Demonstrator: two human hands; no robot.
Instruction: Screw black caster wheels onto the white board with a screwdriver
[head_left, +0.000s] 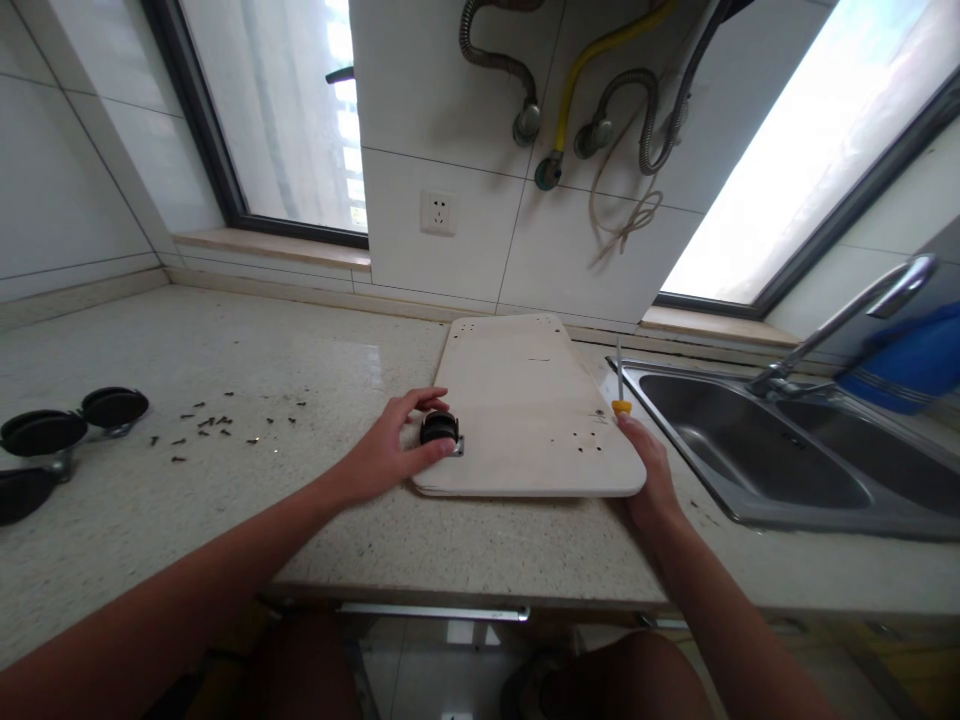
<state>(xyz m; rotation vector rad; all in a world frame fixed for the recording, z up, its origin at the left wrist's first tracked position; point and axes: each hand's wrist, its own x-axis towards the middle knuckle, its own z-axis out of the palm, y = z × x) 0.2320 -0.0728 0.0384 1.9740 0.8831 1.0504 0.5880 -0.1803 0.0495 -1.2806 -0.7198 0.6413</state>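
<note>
A white board (510, 390) with rounded corners lies on the countertop, small holes showing near its corners. On its near left corner sits a black caster wheel (439, 428) with a metal plate. My left hand (397, 440) is closed around this caster, thumb across the plate and fingers behind the wheel. At the board's right edge, my right hand (646, 465) grips a screwdriver (620, 395) by its yellow handle, the shaft pointing up. That hand also rests against the board's side; its lower fingers are hidden.
Several small screws (214, 425) are scattered on the speckled countertop (300, 540) to the left. Beyond them lie three more black casters (43, 432). A steel double sink (742, 440) with a faucet (840, 325) is at right, beside a blue object (907, 360). Pipes hang on the tiled wall.
</note>
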